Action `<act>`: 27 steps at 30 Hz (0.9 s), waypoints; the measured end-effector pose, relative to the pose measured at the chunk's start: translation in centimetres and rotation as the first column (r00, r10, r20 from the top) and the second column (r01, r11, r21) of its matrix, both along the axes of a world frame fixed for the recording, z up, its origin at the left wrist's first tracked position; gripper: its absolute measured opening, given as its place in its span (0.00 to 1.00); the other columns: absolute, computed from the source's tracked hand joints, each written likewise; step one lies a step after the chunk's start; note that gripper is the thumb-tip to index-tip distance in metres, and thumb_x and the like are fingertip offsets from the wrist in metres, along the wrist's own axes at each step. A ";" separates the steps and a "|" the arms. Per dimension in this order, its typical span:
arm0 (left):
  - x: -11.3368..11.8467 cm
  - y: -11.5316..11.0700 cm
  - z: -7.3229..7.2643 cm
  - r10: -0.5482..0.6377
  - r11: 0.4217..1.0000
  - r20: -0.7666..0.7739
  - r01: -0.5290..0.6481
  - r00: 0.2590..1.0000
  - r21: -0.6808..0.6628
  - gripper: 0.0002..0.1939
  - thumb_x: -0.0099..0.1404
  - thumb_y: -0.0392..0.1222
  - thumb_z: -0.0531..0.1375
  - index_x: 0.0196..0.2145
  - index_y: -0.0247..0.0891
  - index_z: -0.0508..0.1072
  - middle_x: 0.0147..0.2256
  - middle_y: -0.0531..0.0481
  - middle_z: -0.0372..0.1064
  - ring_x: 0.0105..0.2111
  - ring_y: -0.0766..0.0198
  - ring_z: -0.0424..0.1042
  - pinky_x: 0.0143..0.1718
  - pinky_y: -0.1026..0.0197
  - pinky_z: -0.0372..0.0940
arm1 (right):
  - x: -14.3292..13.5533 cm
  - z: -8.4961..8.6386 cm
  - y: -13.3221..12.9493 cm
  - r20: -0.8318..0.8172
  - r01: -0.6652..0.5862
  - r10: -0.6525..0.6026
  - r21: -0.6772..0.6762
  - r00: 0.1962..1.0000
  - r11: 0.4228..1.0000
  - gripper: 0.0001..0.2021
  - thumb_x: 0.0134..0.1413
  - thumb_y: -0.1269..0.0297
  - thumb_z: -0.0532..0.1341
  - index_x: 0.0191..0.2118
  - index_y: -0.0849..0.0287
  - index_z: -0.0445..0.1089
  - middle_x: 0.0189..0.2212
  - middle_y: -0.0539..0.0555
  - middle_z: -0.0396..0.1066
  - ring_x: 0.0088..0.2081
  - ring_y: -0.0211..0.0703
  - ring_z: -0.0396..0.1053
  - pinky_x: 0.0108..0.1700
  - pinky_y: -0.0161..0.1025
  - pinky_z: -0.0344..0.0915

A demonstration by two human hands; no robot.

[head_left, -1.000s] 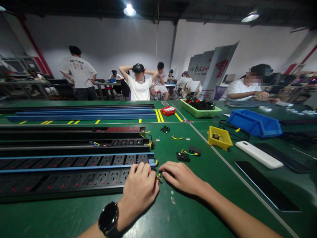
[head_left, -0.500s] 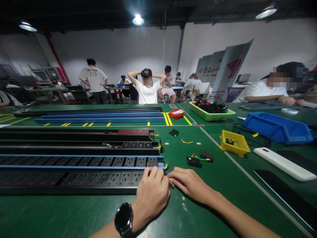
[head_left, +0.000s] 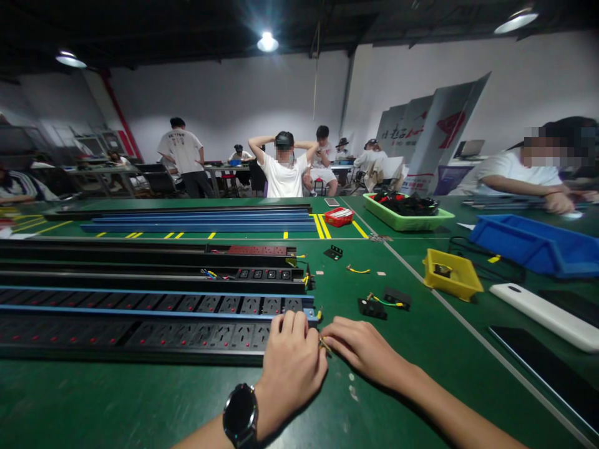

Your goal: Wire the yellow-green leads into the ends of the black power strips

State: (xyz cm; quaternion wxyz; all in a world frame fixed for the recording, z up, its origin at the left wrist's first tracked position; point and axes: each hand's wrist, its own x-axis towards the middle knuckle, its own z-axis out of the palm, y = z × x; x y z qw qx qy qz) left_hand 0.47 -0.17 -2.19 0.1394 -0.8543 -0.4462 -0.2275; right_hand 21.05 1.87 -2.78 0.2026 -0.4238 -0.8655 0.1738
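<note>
My left hand (head_left: 294,358), with a black watch (head_left: 240,414) on its wrist, is closed over the right end of the nearest black power strip (head_left: 187,337). Its fingers and palm hide that end. Just right of it, my right hand (head_left: 367,346) is closed, fingertips pinching a short wire (head_left: 325,343) with yellowish ends beside the strip's end. Behind the hands runs a blue-edged power strip (head_left: 215,305) with a yellow wire tip at its end. Two black end pieces joined by a green-yellow wire, including one end piece (head_left: 372,308), lie beyond my right hand.
Further back are two open black strips, one with a red socket block (head_left: 257,250). Blue rails (head_left: 201,223) lie behind. To the right are a yellow bin (head_left: 452,274), a blue bin (head_left: 533,246), a green basket (head_left: 407,218), a white case (head_left: 547,317) and a phone (head_left: 547,374).
The view has shifted slightly, so most things sit a little further right. Both hands keep nearly the same place at the strip's end. A co-worker's hand at right has moved.
</note>
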 end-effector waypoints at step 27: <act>-0.2 0.3 0.3 -0.102 0.994 -0.012 0.102 0.995 0.034 0.05 0.69 0.38 0.59 0.33 0.41 0.72 0.36 0.48 0.68 0.39 0.53 0.63 0.41 0.50 0.55 | 4.3 2.7 1.1 0.072 0.197 -0.206 0.120 0.976 0.973 0.16 0.74 0.58 0.53 0.56 0.55 0.74 0.46 0.58 0.78 0.47 0.49 0.76 0.47 0.40 0.67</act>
